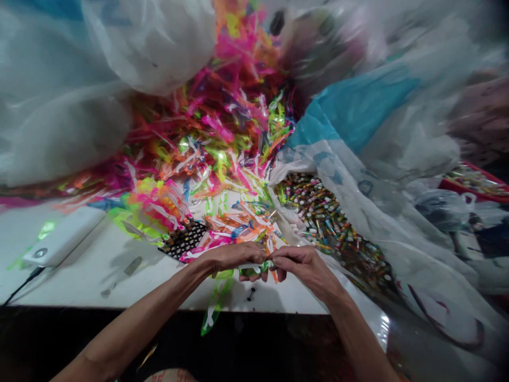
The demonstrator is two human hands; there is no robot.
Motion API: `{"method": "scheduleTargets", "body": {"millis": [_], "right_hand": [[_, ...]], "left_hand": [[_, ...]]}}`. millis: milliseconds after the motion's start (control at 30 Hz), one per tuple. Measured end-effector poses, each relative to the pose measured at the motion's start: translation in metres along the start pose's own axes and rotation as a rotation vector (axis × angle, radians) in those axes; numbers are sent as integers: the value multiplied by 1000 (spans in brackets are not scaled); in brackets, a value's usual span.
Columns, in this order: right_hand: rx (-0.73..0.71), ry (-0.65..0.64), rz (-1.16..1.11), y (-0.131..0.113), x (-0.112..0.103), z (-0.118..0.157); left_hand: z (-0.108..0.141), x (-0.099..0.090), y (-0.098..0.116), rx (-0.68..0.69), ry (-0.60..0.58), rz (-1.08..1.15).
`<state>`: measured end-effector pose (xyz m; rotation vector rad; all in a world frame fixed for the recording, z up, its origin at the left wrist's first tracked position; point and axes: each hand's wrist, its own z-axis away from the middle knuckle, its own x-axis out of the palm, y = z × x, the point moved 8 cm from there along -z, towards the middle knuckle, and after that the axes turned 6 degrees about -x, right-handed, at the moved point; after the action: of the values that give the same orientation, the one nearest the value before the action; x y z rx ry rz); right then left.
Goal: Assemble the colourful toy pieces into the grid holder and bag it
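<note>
At the left, our left hand point(238, 258) is curled with its fingers nearly closed around a green plastic piece point(254, 270). We should let this hand be the steady support, firm but without hard squeezing, because the clear plastic looks thin and may bend. At the right, our right hand point(300, 262) pinches the right end of the same piece between thumb and finger, with almost no gap. In our judgement the fine work is there, so we had better make small moves with the fingertips and hold both wrists quiet. What sits inside the pinch, we cannot tell.

About the position, a long green strip point(217, 305) slants from under the left hand past the front edge of the tabletop point(284, 298); whether this hand grips it, we cannot tell. Next, the green plastic piece is between our hands, touching both. A small black part point(251, 293) lies near, on our side.
</note>
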<state>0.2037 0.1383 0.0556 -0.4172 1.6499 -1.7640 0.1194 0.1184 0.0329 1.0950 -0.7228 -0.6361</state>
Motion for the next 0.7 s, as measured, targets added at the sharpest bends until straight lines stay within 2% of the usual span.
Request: {"method": "scheduleTargets", "body": {"millis": [100,200,333,467,600,700], "right_hand": [[-21,26,69,-3,1,0],[-16,110,110,-3,-4,0],[-16,189,64,-2,-13,-2],[-39,181,-21,2,-16,0],[-34,221,52,6,-15,5],[-13,208,50,12,-14,4]], "left_hand": [[2,1,0,-26,-1,-10],[2,-3,1,-49,49,-19],[-1,-7,7,-40,78,-106],[-6,-7,11,-45,71,-363],[-11,-3,20,80,113,-721],[-15,1,25,108,155,-907]]}}
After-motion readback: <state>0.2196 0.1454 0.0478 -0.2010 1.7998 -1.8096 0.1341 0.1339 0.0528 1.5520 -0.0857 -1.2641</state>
